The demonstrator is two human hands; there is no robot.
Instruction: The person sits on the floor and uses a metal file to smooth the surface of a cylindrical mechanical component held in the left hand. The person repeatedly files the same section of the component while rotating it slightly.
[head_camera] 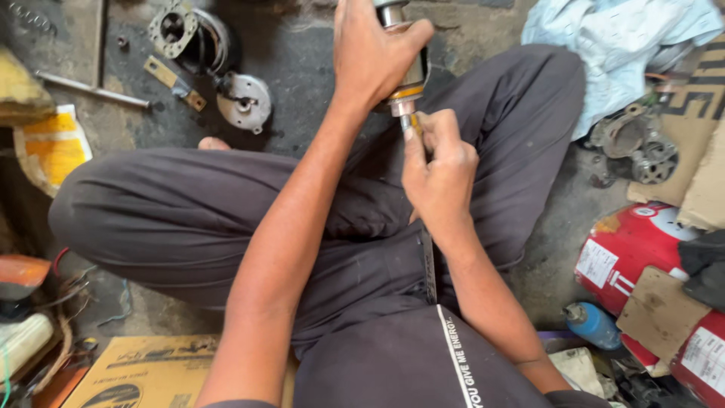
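Two hands, left hand (375, 53) fingers gripping grimy cylindrical motor armature (411, 75), right hand (440, 170) fingers pinching thin tool (429, 261)

Red canisters (630, 249) with white labels, right; perhaps cardboard box (143, 372) below.

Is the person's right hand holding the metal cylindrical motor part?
No, the left hand grips the motor armature; the right hand holds a thin tool at its shaft.

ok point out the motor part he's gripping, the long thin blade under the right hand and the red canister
motor part (414, 79), head view, on its metal body showing beside the left hand's thumb
long thin blade (430, 268), head view, on the strip below the right wrist
red canister (627, 245), head view, on its red side
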